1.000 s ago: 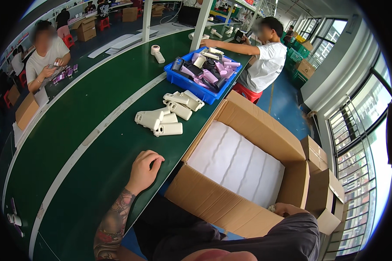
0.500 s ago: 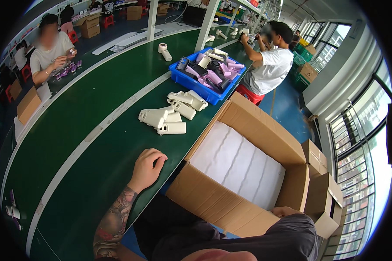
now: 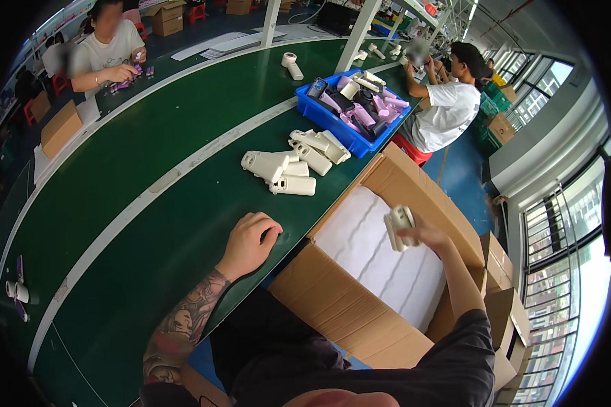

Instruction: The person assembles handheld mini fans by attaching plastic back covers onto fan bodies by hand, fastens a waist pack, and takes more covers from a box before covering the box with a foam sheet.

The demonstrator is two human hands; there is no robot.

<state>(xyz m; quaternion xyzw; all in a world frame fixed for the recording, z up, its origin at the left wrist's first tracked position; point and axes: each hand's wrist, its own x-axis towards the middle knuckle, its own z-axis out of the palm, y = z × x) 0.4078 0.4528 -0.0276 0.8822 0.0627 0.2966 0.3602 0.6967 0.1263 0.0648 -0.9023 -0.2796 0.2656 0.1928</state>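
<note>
From where I sit, I judge the step in hand to be a mid-air hold: the right hand (image 3: 422, 235), right of centre in the frame, has its fingers closed around a cream part (image 3: 399, 227), possibly more than one piece, though blur keeps me from telling. That cream part sits above the white sheet (image 3: 360, 251) inside the open carton (image 3: 346, 298), apart from the sheet as far as I can judge. The next move, to my mind, calls for a firm pinch and enough height to clear the carton's wall, whichever way I steer. For pose, I have the right forearm (image 3: 463, 281) slanting up and leftward from the dark sleeve (image 3: 465, 349) at the lower right, the hand turned in so the fingers point left. My left hand (image 3: 250, 245), just left of centre, rests on the green worktop (image 3: 183, 224) near its edge, fingers loosely curled with a gap at the thumb and nothing visible in it; its tattooed forearm (image 3: 187, 325) comes in from lower left. Beyond that hand, I see a loose heap of cream casings (image 3: 312, 157) lying on the worktop at upper centre, just beside the blue bin (image 3: 327, 122).
</note>
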